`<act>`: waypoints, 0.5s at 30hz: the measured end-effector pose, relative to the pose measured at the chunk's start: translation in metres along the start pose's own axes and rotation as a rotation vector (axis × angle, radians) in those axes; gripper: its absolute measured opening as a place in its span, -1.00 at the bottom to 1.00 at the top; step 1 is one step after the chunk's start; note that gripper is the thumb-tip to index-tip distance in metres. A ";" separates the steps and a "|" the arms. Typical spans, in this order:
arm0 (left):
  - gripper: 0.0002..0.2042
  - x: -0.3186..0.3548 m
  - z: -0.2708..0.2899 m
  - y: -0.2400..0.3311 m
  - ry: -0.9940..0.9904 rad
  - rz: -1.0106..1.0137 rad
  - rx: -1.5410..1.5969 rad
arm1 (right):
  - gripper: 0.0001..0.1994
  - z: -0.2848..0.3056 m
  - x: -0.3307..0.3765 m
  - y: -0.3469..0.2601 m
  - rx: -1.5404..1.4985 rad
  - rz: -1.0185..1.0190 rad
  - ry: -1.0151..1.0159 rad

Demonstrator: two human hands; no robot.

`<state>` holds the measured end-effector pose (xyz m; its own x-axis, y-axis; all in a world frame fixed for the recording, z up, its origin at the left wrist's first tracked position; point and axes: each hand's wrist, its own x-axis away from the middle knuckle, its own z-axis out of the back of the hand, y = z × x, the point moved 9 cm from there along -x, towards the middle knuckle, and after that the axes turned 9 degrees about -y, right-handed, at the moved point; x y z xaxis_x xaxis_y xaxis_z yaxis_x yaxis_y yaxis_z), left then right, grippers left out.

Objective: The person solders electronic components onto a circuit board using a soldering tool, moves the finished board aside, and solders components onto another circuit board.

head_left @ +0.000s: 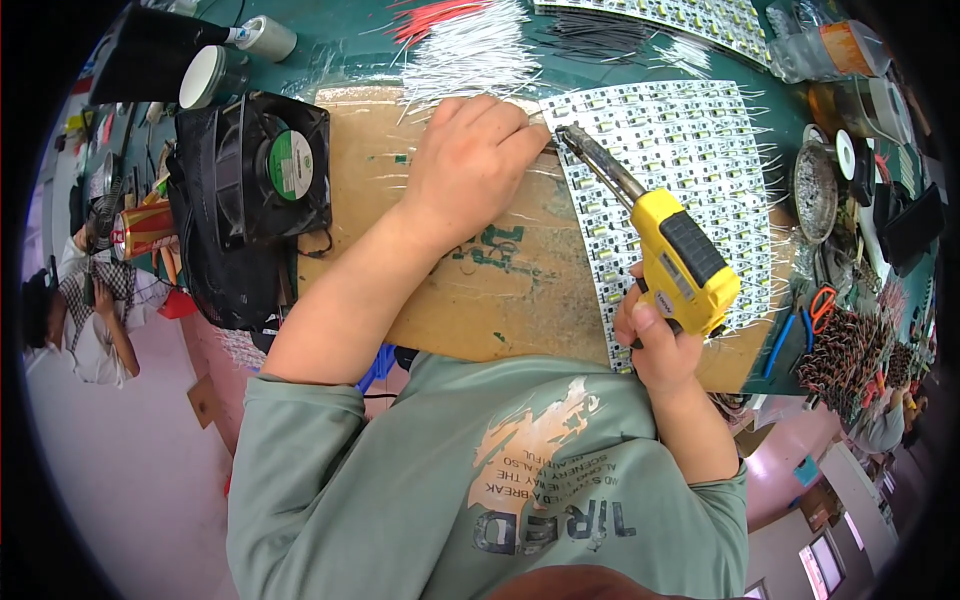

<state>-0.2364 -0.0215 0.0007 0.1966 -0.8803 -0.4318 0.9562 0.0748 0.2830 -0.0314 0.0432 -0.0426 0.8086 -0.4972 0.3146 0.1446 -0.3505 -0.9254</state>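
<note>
A yellow and black soldering gun (690, 262) is gripped in my right hand (660, 345), its metal tip pointing up and left to the upper left corner of a white panel of small LED circuit boards (690, 150). Close to that tip, my left hand (468, 165) is closed with thumb and fingers pinched at the panel's edge. Whatever lies between those fingertips is hidden. Short white wires stick out along the panel's right side. Beyond my left hand lies a thick bundle of white wires (470, 55), with red wires (440, 18) beside it.
A worn brown board (480, 320) lies under the work. At left stands a black fan (270, 170). Black wires (595, 38) and another LED panel (680, 22) lie at the back. On the right are a round metal dish (815, 190), blue-handled pliers (780, 345) and a wire heap (850, 355).
</note>
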 end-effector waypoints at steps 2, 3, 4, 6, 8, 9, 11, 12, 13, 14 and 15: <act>-0.85 0.001 -0.001 0.000 0.001 -0.001 -0.005 | -0.51 -0.001 -0.001 0.000 0.001 -0.011 -0.015; -0.85 0.001 -0.001 0.000 0.004 -0.005 -0.009 | -0.51 -0.001 -0.001 0.000 0.001 -0.012 -0.015; -0.85 0.001 -0.001 0.000 0.004 -0.004 -0.009 | -0.51 -0.001 0.000 0.001 0.004 -0.022 -0.007; -0.86 0.000 -0.001 0.000 -0.006 0.001 -0.013 | -0.51 0.000 0.000 0.002 0.007 -0.033 0.000; -0.86 0.000 -0.001 0.000 -0.003 -0.001 -0.011 | -0.49 0.001 0.001 0.003 0.024 -0.018 -0.001; -0.86 0.000 -0.001 0.000 0.000 -0.002 -0.008 | -0.49 0.000 0.001 0.002 0.025 -0.017 -0.002; -0.86 0.000 -0.001 0.000 -0.004 0.001 -0.007 | -0.43 -0.003 0.000 -0.001 -0.019 -0.045 -0.030; -0.86 0.000 -0.001 0.000 -0.009 0.003 -0.004 | -0.43 -0.004 0.001 -0.002 -0.018 -0.045 -0.031; -0.86 0.000 -0.001 0.001 -0.008 0.003 -0.004 | -0.39 -0.004 0.003 -0.004 -0.054 -0.031 -0.026; -0.86 0.000 0.000 0.001 -0.015 0.009 -0.007 | -0.35 -0.004 0.005 -0.005 -0.091 -0.017 -0.021; -0.86 0.000 0.000 0.001 -0.023 0.015 -0.009 | -0.35 -0.003 0.006 -0.005 -0.090 -0.018 -0.022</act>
<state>-0.2353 -0.0211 0.0008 0.2058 -0.8895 -0.4079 0.9552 0.0920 0.2812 -0.0289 0.0388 -0.0355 0.8188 -0.4729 0.3254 0.1081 -0.4298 -0.8964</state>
